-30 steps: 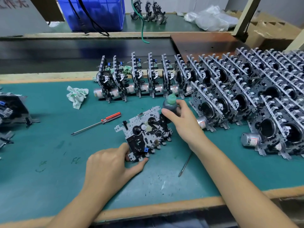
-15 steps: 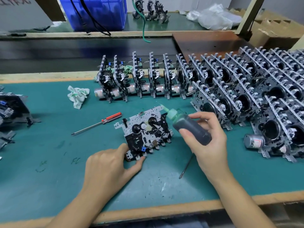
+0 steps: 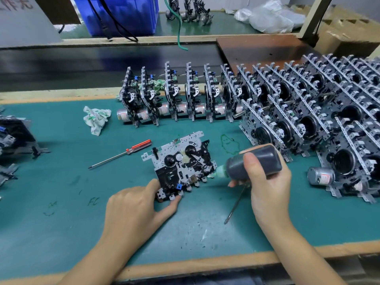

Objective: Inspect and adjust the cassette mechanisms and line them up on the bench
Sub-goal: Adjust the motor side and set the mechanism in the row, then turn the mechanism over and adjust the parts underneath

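Observation:
A cassette mechanism (image 3: 181,163) lies face up on the green bench mat (image 3: 61,182). My left hand (image 3: 139,208) holds its near left corner, thumb against the front edge. My right hand (image 3: 267,182) grips a dark squeeze bottle (image 3: 257,161) lying nearly level, its pale green nozzle (image 3: 218,173) pointing left and touching the mechanism's right front edge. A row of mechanisms (image 3: 185,95) stands on edge behind, and a dense block of several more (image 3: 318,120) fills the right side.
A red-handled screwdriver (image 3: 123,153) lies left of the mechanism. A thin metal tool (image 3: 234,204) lies under my right hand. A crumpled cloth (image 3: 95,118) sits far left, more mechanisms (image 3: 12,138) at the left edge, a blue crate (image 3: 123,13) behind.
My right hand lifted the bottle from standing beside the mechanism, tipped it over to the left, and brought the nozzle down to the mechanism's right front edge. My left hand stayed put.

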Motion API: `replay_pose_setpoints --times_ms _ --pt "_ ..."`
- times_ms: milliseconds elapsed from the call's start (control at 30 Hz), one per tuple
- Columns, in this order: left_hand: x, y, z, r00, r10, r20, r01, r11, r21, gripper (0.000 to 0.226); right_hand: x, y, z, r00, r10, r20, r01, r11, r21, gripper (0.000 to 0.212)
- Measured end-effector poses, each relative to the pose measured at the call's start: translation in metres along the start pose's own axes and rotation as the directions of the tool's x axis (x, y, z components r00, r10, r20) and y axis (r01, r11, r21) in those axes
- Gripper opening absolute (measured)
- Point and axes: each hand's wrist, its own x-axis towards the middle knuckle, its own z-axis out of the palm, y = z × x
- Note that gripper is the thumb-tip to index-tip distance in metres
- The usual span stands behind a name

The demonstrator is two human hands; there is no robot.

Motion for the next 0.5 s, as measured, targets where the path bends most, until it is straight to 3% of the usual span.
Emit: replay_pose_setpoints --times_ms 233,367,500 --pt "0.0 -0.0007 0.0013 1.0 -0.001 0.006 0.001 1.0 0.0 0.044 0.0004 0.0035 -0.0009 0.995 -0.086 0.042 0.093 0.974 -0.207 0.017" --pt "0.0001 -0.0007 0.0018 1.0 -0.005 0.009 0.005 1.0 -0.001 0.044 0.0005 0.0032 0.0 0.992 -0.108 0.065 0.116 0.983 -0.14 0.012" --pt "0.0003 -0.0013 0.0026 1.0 0.0 0.006 0.0 1.0 -0.009 0.044 0.0015 0.0035 -0.0002 0.99 -0.11 0.084 0.124 0.975 -0.184 0.014"
